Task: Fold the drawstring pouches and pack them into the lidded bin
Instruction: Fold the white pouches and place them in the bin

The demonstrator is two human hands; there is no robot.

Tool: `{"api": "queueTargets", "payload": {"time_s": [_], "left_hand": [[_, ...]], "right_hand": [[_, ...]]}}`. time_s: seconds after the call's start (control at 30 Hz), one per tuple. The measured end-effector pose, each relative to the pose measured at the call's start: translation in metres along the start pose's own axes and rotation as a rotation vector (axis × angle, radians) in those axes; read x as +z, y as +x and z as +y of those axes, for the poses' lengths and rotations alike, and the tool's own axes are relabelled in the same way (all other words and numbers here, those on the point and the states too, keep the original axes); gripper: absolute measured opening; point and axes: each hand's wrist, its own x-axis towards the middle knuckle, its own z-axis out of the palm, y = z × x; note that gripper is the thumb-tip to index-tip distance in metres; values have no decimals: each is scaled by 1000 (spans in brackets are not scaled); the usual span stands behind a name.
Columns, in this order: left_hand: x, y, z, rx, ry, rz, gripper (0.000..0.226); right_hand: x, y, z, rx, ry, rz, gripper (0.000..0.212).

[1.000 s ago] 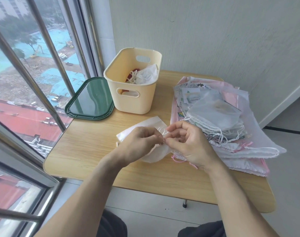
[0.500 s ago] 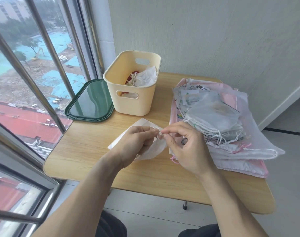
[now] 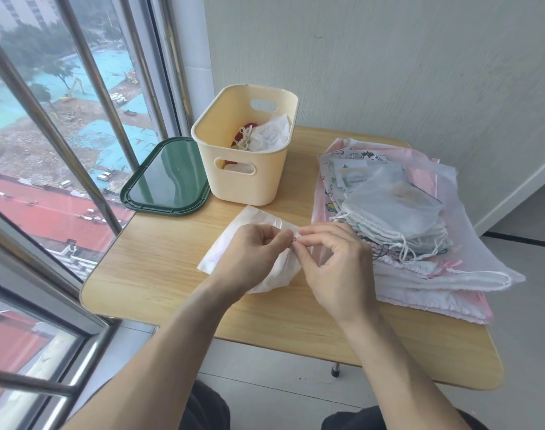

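A white drawstring pouch lies in the middle of the wooden table, partly under my hands. My left hand and my right hand meet above it, fingertips pinched together on its thin drawstring at the gathered top. Behind them stands the cream bin, uncovered, with a white pouch and something red inside. Its dark green lid lies flat to the left of the bin. A stack of pouches, sheer white and pink, fills the right side of the table.
A window with metal bars runs along the left edge of the table. A textured wall stands behind the table. The table's front edge is near my knees.
The pouch has shifted slightly left and my pinching fingertips have drawn closer together on the string. Both hands stay over the pouch.
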Motion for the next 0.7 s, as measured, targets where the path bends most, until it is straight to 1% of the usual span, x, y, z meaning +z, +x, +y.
{"api": "queueTargets", "payload": {"time_s": [0.1,0.23,0.37,0.47,0.63,0.7], "left_hand": [[-1,1,-2,-7,11,9,34],[-1,2,-4,-2,53,1,33],[-3,3,-3,29,118,3,34],[-1,3,-4,22,140,4,33],[-1,3,-1,-38,56,-5,30],[-3,3,0,-40,58,-12,30]], "right_hand": [[1,0,-1,25,-22,-38,10],[3,-1,0,31,-41,-152,13],[-3,1,2,75,8,-116,11],[-5,2,5,115,33,-131,9],[1,2,6,89,14,-123,7],[1,2,6,79,37,-134,6]]}}
